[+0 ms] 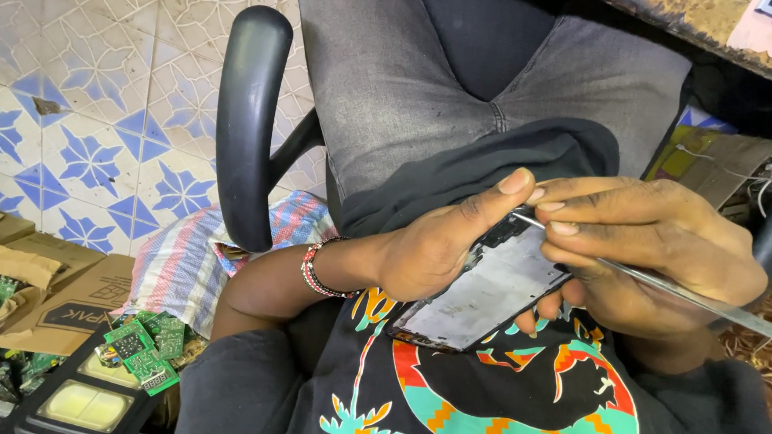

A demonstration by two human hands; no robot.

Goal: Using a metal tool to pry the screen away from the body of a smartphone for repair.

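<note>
Two-handed, working close against the printed black shirt (517,400), over the lap rather than on any bench. Cradling the opened phone (488,293) in the left grip (437,246), closed around its left edge with the fingers under it and the thumb stretched across the top corner, apparently to steady the body and leave the bare inner face turned up toward the eyes. Tilting the phone with its lower corner toward the shirt, probably for a clear look at the dark parts along the upper edge. Pinching the thin metal tool (690,299) in the right grip (657,249), closed on it near the tip like a pen, likely for fine control; resting the tip at the phone's top edge, just beside the left thumb, and letting the long shaft trail out toward the right. Wearing a beaded bracelet (313,270) on the left wrist.

Sitting in grey jeans (384,94) between black chair armrests (246,122). Leaving a striped cloth (181,259) bunched at the left armrest, with green circuit boards (146,350), a black tray (86,399) and a torn cardboard box (56,305) on the tiled floor (84,95) further left. Sitting near the worn edge of a bench (704,22) at the far right.
</note>
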